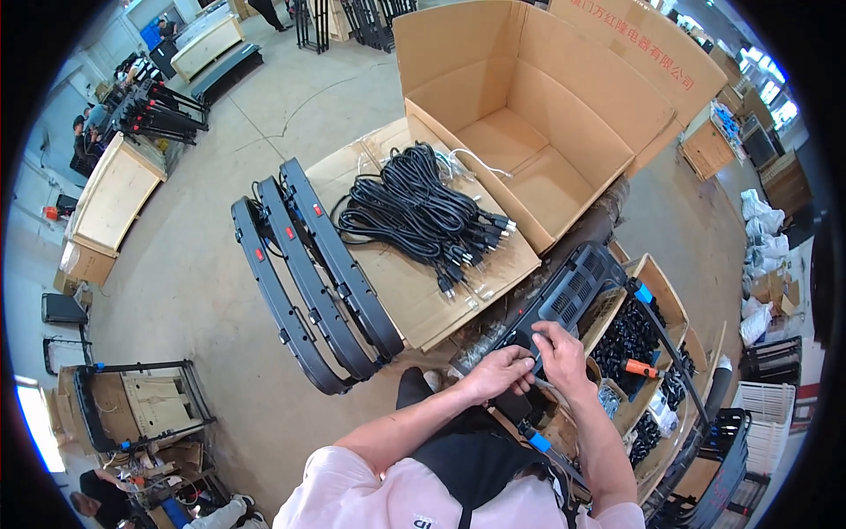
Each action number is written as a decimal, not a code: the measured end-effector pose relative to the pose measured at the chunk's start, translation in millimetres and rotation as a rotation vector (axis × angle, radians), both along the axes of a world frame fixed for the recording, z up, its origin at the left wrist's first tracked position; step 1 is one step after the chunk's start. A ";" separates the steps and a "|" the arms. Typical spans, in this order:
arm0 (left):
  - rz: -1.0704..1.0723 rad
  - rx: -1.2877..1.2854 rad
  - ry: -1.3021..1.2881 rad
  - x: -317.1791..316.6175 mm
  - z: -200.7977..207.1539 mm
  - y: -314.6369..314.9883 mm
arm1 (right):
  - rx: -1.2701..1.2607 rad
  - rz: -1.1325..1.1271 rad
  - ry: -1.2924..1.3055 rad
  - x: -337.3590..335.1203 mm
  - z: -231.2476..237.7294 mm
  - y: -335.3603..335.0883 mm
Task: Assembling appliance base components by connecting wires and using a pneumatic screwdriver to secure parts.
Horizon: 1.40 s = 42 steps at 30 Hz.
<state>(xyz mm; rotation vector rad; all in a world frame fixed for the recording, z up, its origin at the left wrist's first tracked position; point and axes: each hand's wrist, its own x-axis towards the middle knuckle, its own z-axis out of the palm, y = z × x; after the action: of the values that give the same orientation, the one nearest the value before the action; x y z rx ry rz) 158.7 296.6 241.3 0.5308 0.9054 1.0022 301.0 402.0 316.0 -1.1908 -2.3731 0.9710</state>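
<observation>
My left hand (502, 374) and my right hand (559, 354) are close together at the near end of a long dark grey machine body (573, 295) with a vented cover. The fingers of both hands are curled and closed; whatever they pinch is too small or hidden to make out. Just under them lies a dark part of the machine, partly covered by my hands. Beyond my left hand, a bundle of black power cords (414, 207) with plugs lies on a flat cardboard sheet (419, 322).
Three dark grey curved housings (308, 273) with red switches stand left of the cords. Behind is an open cardboard box (564, 115). To the right, a wooden compartment bin (656, 282) holds black small parts and an orange-handled tool (641, 368). Black frame bars with blue bands cross beside it.
</observation>
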 end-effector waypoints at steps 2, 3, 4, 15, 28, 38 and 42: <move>-0.001 0.005 -0.012 6.1 1.6 6.3 | 0.110 0.043 0.036 7.8 0.0 3.8; -0.002 0.008 -0.008 9.4 1.8 8.9 | 0.116 0.035 0.051 10.8 0.6 6.3; -0.015 0.015 -0.020 9.5 2.2 11.1 | 0.121 0.026 0.070 11.2 0.1 8.1; 0.022 -0.083 -0.198 23.2 3.0 36.5 | 0.052 0.061 -0.028 41.2 -5.2 17.9; 0.054 -0.175 -0.183 34.1 16.5 65.5 | 0.392 -0.025 0.018 42.2 -17.0 139.7; 0.012 -0.238 -0.095 45.2 16.3 36.8 | 0.371 -0.029 -0.046 19.5 -63.5 184.5; 0.016 -0.205 -0.039 52.4 22.0 48.1 | 0.465 -0.034 -0.029 23.2 -62.5 187.4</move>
<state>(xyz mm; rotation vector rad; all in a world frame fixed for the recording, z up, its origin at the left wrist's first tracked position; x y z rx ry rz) 211.2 344.7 263.3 0.3308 0.9664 0.9193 324.2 589.4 253.5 -1.0592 -2.4063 0.3568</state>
